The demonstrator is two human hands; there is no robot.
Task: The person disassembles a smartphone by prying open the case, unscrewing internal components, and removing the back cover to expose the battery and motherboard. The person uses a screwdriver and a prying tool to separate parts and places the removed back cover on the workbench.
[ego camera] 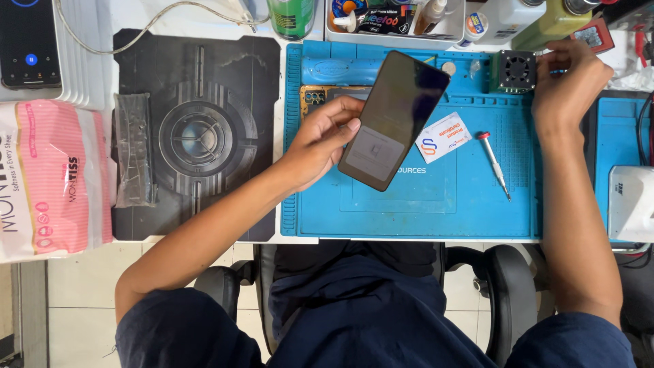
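A pink pack of tissues [48, 177] lies far left, beside a dark mat [197, 136]. The left hand [320, 140] grips a black phone [395, 119] by its edge, tilted above the blue mat [409, 211]. A small screwdriver [494, 163] lies there. The right hand [569, 85] reaches, fingers curled, touching a little fan box [513, 70]

White table [300, 20]: blue mat [422, 211], black mat [197, 68], tissue pack [48, 177].
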